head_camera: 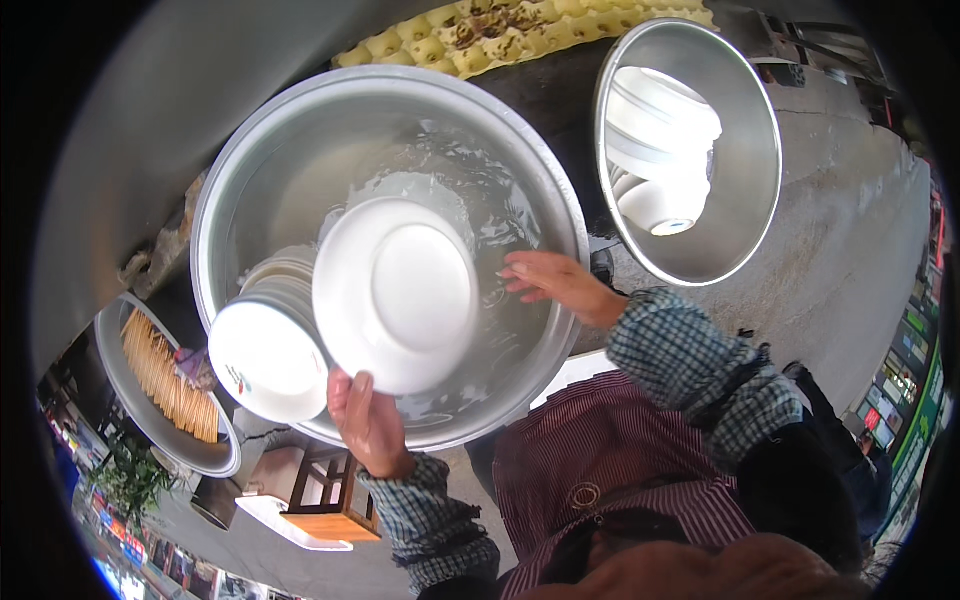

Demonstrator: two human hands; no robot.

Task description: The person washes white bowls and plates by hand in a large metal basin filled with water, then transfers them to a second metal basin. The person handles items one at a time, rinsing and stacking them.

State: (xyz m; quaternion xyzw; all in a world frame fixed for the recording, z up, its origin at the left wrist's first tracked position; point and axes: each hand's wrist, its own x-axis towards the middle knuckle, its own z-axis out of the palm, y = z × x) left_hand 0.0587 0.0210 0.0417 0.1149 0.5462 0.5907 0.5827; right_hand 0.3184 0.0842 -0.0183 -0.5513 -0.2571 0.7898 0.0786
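A large metal basin (525, 135) of water stands before me. My left hand (367, 420) grips the lower rim of a white plate (397, 300), tilted over the water with its underside towards me. Beside it, at the basin's left, leans a stack of white bowls (266, 360); the nearest bears a small coloured print. My right hand (559, 285) hangs over the right side of the basin, fingers apart and holding nothing. Checked sleeves cover both forearms.
A metal bowl (750, 217) with stacked white bowls (660, 142) is at upper right. Yellow egg trays (450, 34) lie beyond the basin. Chopsticks (165, 375) fill a metal bowl at left, near a wooden stool (330, 495). A person's dark-clothed leg (825, 420) shows at right.
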